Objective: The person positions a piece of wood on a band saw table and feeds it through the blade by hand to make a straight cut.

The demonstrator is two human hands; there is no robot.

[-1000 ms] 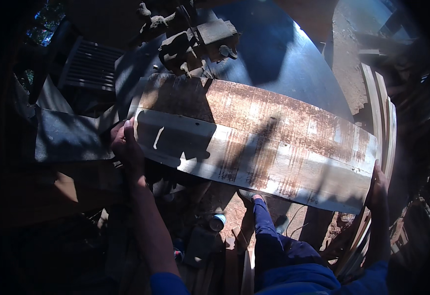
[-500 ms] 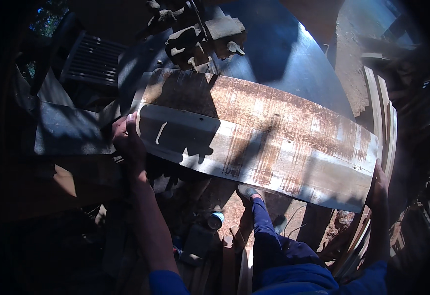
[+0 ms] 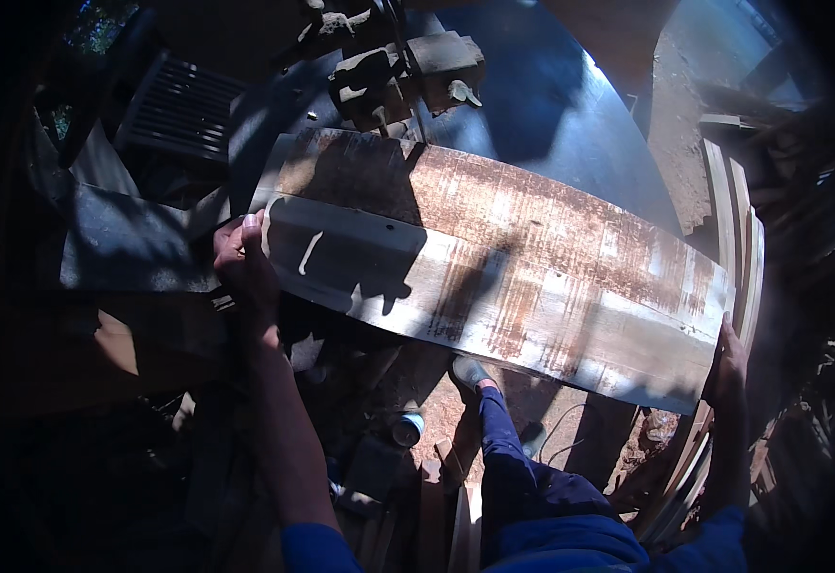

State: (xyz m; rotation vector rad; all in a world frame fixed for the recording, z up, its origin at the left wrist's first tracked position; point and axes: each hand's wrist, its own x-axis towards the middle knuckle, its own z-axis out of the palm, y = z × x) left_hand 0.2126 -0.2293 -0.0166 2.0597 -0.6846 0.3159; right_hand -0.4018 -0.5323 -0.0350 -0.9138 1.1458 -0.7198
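A wide wooden board (image 3: 570, 277) with brown, patchy saw-marked stretches and paler bands lies tilted across the middle of the view. My left hand (image 3: 246, 258) grips its left end, thumb on top and fingers curled beneath. At the opposite end, my right hand (image 3: 731, 368) holds the right edge, its fingers partly in shadow. The board's far edge meets a thin upright saw blade (image 3: 414, 91), which passes beside a wooden guide block (image 3: 444, 57). Behind the board spreads a smooth dark metal surface (image 3: 580, 124). The board's underside is hidden.
Long curved wooden strips (image 3: 738, 229) are stacked on the right. A slatted dark panel (image 3: 179, 110) and a grey sheet (image 3: 126, 244) stand on the left. Below the board are my shoe (image 3: 470, 371), a small round blue-rimmed can (image 3: 408, 429) and wood offcuts (image 3: 434, 497) on the dirt ground.
Both hands keep their hold on the board. The board's right end and my right hand sit slightly further left in view, while much of the background has also shifted a little.
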